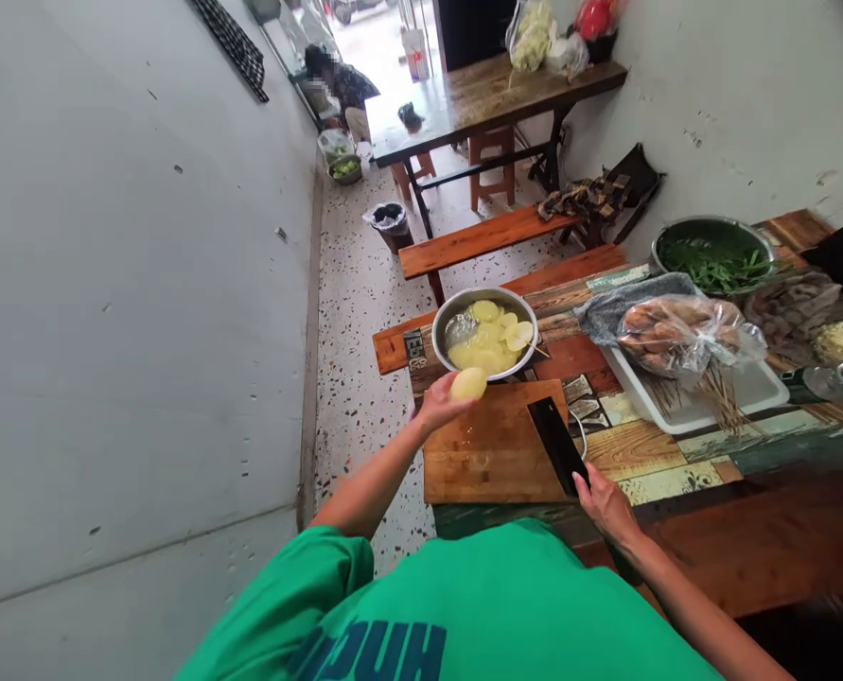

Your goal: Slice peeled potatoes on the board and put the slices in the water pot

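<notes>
A peeled yellow potato (469, 383) is gripped in my left hand (444, 405), just on the near side of a metal bowl (438, 357). Potato slices (488, 331) lie in water in that bowl, and a thin wooden stick pokes out at its right side. My right hand (604, 503) is closed around the handle of a dark, broad-bladed kitchen knife (555, 443). The blade is over the right edge of a wooden cutting board (492, 463). Some wet drops show on the board.
Right of the board, a white tray (762, 402) holds wooden skewers and a plastic bag of brownish food (676, 331). Leafy greens fill a metal basin (711, 251) behind it. Farther off are benches (478, 241), a trash bin (391, 222) and a seated person (346, 90).
</notes>
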{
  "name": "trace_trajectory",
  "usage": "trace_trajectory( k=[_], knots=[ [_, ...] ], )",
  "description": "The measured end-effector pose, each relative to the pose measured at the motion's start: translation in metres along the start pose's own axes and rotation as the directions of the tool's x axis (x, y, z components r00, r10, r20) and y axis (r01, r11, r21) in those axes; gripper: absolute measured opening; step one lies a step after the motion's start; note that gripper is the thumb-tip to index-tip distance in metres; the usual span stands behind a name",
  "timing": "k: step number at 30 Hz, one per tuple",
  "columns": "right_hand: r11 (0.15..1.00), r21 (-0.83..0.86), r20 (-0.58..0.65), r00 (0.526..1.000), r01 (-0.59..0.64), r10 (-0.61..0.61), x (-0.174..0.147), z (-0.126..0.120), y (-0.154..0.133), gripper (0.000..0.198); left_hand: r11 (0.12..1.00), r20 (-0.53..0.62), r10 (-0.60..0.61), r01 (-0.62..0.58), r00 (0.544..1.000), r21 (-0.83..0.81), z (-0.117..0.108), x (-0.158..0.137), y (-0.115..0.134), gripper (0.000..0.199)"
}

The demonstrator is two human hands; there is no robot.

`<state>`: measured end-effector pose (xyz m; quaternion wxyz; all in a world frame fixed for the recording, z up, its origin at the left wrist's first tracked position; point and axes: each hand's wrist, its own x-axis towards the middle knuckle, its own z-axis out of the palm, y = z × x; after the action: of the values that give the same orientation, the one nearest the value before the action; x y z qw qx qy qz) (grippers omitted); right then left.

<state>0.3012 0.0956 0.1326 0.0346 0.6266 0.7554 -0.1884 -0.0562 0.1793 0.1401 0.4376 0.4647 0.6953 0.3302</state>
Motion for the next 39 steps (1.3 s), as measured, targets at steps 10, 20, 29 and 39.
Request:
trace_trajectory(
  k=[10, 20, 29, 39],
  knots=[
    [0.990, -0.096, 0.146, 0.985, 0.106, -0.092, 0.000, -0.013, -0.024, 0.025, 0.905, -0.004, 0.232, -0.214, 0.973, 0.368, 0.106, -0.116, -0.082, 0.074],
    [0.977, -0.075, 0.309, 0.936, 0.200, -0.168, 0.007, -0.006, -0.012, 0.034, 0.536, 0.609, 0.364, -0.693, 0.705, 0.482, 0.048, -0.116, -0.069, 0.067],
    [0.836, -0.210, 0.171, 0.861, 0.507, -0.479, -0.003, -0.044, -0.047, 0.049, 0.294, 0.716, 0.224, -0.746, 0.661, 0.597, 0.047, -0.097, -0.025, 0.040],
    [0.760, -0.289, 0.212, 0.813, 0.582, -0.542, 0.011, -0.072, -0.064, 0.046, 0.273, 0.782, 0.179, -0.793, 0.597, 0.544, 0.042, -0.086, -0.029, 0.032]
  ],
)
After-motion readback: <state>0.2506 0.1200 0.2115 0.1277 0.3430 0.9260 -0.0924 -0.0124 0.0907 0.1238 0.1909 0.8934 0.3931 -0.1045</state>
